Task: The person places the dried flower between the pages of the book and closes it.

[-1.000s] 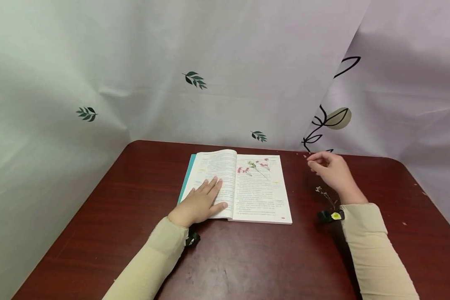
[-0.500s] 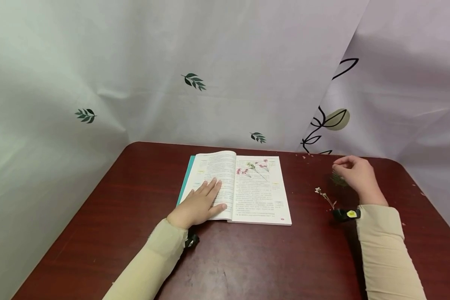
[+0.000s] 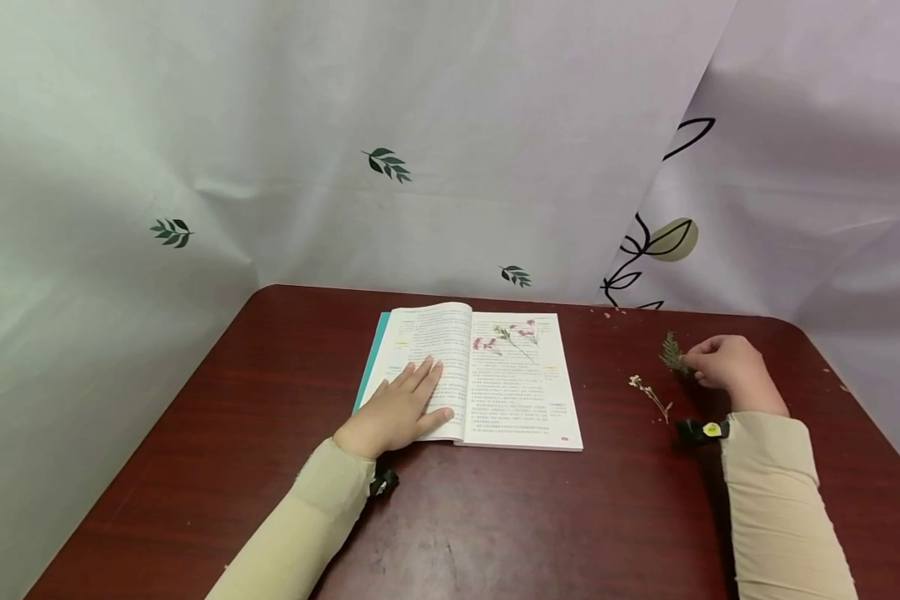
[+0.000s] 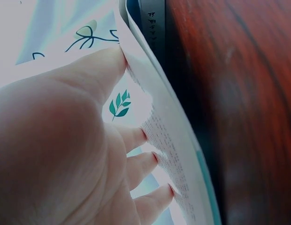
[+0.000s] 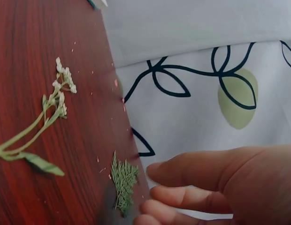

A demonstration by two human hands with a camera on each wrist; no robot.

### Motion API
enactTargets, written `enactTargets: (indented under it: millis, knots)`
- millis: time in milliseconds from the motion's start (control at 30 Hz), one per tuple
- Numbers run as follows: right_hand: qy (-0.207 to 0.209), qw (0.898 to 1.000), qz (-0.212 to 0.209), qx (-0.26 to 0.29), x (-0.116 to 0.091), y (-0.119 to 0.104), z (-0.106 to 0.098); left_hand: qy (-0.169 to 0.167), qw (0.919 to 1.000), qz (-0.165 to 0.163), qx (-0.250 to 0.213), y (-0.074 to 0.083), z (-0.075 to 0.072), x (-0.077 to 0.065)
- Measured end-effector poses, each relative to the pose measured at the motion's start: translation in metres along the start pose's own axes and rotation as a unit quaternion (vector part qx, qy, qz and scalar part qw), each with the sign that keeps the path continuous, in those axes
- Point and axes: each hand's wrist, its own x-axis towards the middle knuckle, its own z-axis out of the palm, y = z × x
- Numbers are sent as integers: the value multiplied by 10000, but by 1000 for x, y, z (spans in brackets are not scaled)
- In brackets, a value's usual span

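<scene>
An open book (image 3: 521, 400) lies on the table. My left hand (image 3: 393, 412) rests flat on its left page with fingers spread, and in the left wrist view the fingertips press on the printed paper. Pink flowers (image 3: 486, 343) and a green-topped sprig (image 3: 504, 332) lie on the right page. On the right side of the table, my right hand (image 3: 735, 367) is beside a green fern-like leaf (image 5: 123, 183), its fingertips right at the leaf's edge. The thumb and fingers are loosely bent with a gap between them. A white-flowered sprig (image 5: 58, 101) lies nearby.
The dark red wooden table (image 3: 555, 525) carries small pink petal bits (image 3: 607, 315) near its back edge. A pale curtain (image 3: 435, 225) with printed leaves hangs right behind the table. Black wrist cameras (image 3: 701, 431) sit under both sleeves.
My right hand has moved right and then down toward the near side, arriving at the fern-like leaf, which now shows more fully. My left hand has stayed on the book.
</scene>
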Motion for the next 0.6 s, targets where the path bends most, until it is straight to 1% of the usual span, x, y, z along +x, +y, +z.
enactTargets:
  millis: [100, 400, 533, 600]
  knots:
    - [-82, 9998, 114, -109, 1, 3, 1, 17, 10000, 1, 26, 0, 0, -1]
    - [-129, 9982, 248, -527, 2, 8, 3, 33, 10000, 31, 0, 0, -1, -1]
    - [-118, 9979, 403, -496, 2, 12, 3, 49, 10000, 37, 0, -1, 0, -1]
    - [-93, 9981, 410, -444, 2, 14, 2, 60, 10000, 37, 7, -1, 1, 0]
